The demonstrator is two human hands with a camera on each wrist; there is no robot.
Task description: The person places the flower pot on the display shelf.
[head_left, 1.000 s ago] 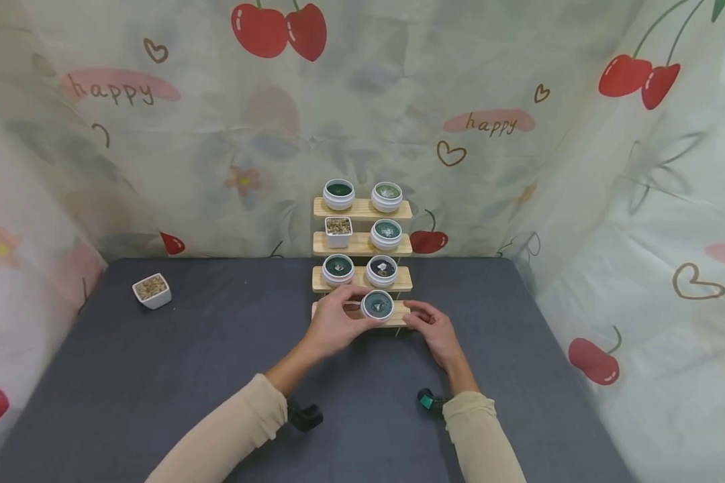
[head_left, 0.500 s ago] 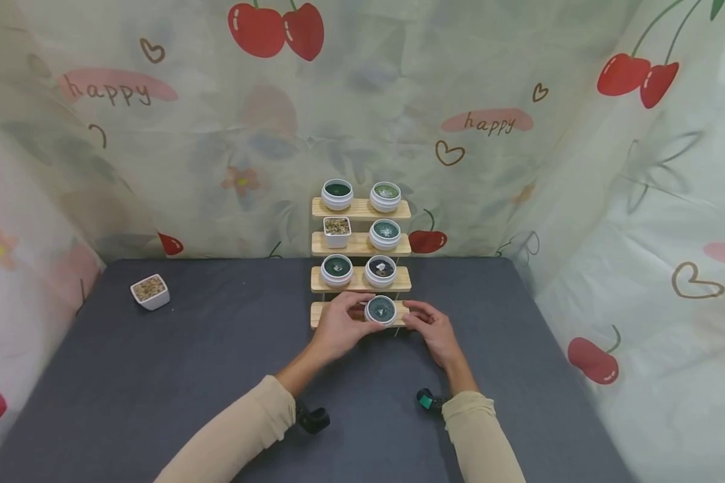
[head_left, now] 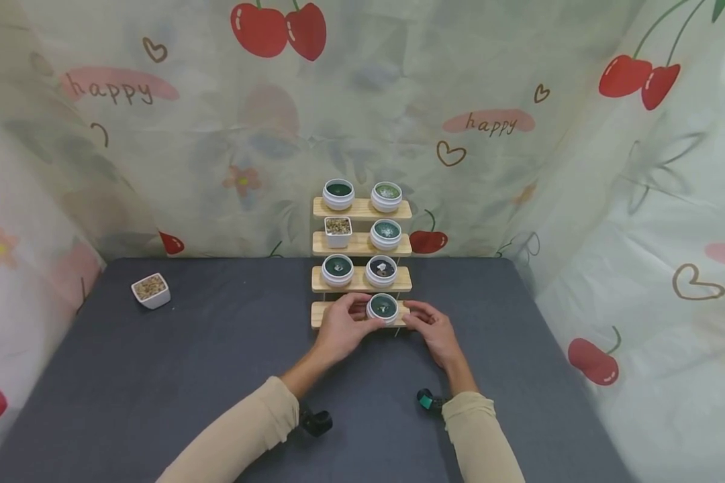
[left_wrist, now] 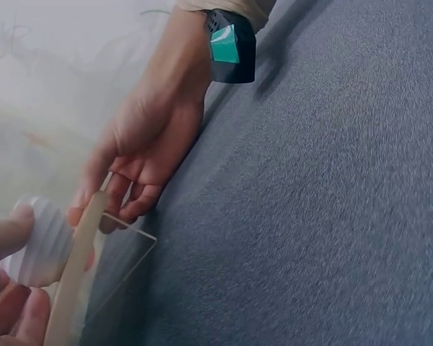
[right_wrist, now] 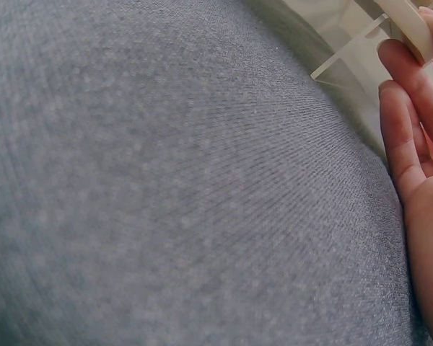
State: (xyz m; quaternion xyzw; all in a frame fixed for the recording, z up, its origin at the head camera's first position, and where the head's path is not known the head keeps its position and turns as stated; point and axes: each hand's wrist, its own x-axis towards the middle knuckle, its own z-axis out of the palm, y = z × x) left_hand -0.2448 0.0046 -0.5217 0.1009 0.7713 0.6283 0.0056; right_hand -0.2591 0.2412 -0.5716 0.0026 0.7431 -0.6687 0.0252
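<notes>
A round white pot (head_left: 382, 307) with a dark green top is above the right half of the lowest wooden board (head_left: 320, 315) of a tiered display stand. My left hand (head_left: 342, 330) holds this pot between thumb and fingers. In the left wrist view the ribbed pot (left_wrist: 45, 241) is close against the board (left_wrist: 71, 288); whether its base touches is unclear. My right hand (head_left: 436, 337) grips the board's right end, thumb above and fingers below. The right wrist view shows those fingers (right_wrist: 411, 83) at the board's edge, beside the stand's clear support (right_wrist: 350, 47).
Several white pots stand in pairs on the upper boards, including a square one (head_left: 338, 232) with gravelly filling. Another square pot (head_left: 151, 290) sits at the far left of the dark tabletop (head_left: 229, 349). Printed cloth (head_left: 362, 100) hangs behind and at the sides.
My left hand has moved slightly right with the pot, which now sits nearer the board's right end. My right hand has stayed at the board's end.
</notes>
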